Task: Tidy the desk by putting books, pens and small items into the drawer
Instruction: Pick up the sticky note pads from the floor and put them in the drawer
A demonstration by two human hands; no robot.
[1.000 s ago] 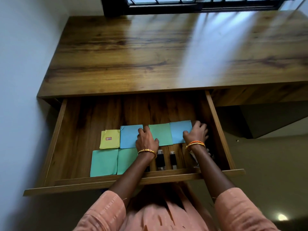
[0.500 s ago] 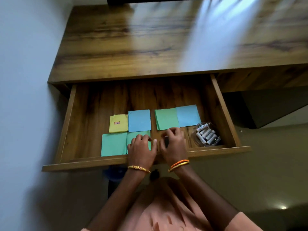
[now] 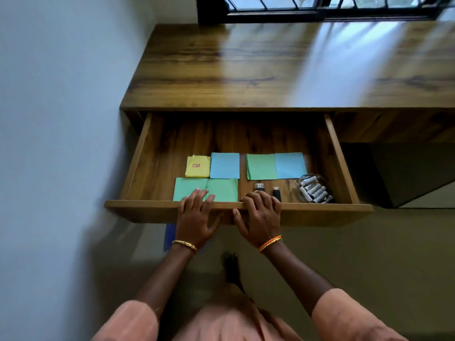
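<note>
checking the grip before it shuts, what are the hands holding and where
Both the left hand and right hand grip the drawer by its front edge.

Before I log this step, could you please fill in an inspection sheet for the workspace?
Surface: wooden desk top, nothing on it.
Job's things: open drawer holds six coloured paper pads, two small dark capped items, glass bowl of batteries.
Clutter: nothing seen.
Grippers: left hand and right hand grip the drawer front.
Cables: nothing seen.
Surroundings: wall left, window behind.
</note>
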